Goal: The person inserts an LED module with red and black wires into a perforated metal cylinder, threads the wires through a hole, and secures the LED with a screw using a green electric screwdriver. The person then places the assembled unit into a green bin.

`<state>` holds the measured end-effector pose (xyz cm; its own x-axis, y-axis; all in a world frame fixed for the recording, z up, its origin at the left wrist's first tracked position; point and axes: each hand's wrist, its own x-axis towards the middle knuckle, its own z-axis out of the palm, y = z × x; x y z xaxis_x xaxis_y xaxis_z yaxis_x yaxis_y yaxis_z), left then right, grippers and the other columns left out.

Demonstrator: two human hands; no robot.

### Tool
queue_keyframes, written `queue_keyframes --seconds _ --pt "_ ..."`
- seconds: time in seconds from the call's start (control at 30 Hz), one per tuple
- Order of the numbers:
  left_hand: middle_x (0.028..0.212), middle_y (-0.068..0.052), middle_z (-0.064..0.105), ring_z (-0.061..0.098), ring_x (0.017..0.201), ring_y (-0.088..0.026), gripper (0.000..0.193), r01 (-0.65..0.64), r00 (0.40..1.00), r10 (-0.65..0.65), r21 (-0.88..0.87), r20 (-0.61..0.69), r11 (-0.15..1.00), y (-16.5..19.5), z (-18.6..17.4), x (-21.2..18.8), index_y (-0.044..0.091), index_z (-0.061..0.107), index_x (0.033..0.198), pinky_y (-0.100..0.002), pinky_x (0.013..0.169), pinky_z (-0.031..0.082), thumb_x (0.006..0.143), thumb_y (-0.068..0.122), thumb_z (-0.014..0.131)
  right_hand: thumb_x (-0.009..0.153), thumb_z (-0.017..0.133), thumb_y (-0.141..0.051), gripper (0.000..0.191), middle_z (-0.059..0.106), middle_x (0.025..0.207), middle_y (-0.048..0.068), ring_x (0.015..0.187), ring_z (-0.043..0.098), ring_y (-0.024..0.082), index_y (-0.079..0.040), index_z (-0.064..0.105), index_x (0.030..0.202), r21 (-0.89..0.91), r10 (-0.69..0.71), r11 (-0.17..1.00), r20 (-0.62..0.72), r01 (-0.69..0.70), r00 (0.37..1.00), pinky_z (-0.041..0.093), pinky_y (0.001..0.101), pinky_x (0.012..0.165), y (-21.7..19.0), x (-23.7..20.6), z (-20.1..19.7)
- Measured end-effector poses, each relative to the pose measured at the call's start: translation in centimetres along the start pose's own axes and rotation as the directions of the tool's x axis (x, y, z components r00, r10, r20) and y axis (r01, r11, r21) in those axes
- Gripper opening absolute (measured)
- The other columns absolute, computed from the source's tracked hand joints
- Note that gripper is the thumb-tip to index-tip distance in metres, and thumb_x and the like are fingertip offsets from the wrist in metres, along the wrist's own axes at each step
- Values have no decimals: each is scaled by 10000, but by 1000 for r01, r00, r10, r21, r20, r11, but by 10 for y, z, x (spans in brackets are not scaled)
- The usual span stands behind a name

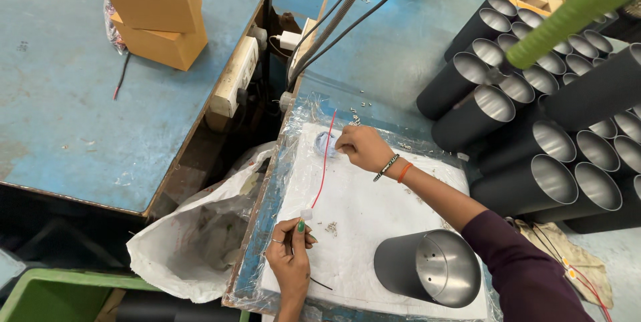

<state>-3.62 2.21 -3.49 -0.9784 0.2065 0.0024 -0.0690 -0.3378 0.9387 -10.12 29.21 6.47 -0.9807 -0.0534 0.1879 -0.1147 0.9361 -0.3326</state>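
A thin red wire (324,155) is stretched across the white sheet (374,215) on the tabletop (394,48); its lower end is pinched by the closed fingers of the left hand (290,255); its upper end is pressed down by the right hand (360,148), fingers curled shut beside a small clear bag (325,143); a dark metal cylinder (427,267) lies near the right forearm; more cylinders (534,135) are stacked at the right.

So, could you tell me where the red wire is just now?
In the head view, the red wire runs over the white sheet at centre, from the left hand up past the right hand.
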Motion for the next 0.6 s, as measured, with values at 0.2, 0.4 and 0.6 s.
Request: queue_keyframes --seconds 0.2,0.4,0.6 --pt "800 -87 711 655 644 -117 113 7 1000 -7 19 -1 1000 1 0 2 -15 687 1001 -262 577 545 987 65 608 820 747 -81 81 731 866 83 705 691 254 -70 798 882 142 191 970 48 -196 980 542 361 662 -3 8 -2" --pt "795 -86 716 666 637 -118 115 1 1000 -1 36 2 999 1 -1 4 -12 691 999 -264 570 551 985 66 607 839 744 -77 82 710 860 75 713 685 253 -86 805 894 46 93 995 -52 -91 994 537 364 661 -7 4 -2" --pt "795 -86 718 664 638 -117 114 -9 1000 9 33 4 999 3 -2 5 -10 692 995 -266 578 564 985 72 613 838 735 -56 86 662 842 70 770 667 264 -75 788 902 -155 -175 976 -145 152 974 534 385 680 -11 -5 3"
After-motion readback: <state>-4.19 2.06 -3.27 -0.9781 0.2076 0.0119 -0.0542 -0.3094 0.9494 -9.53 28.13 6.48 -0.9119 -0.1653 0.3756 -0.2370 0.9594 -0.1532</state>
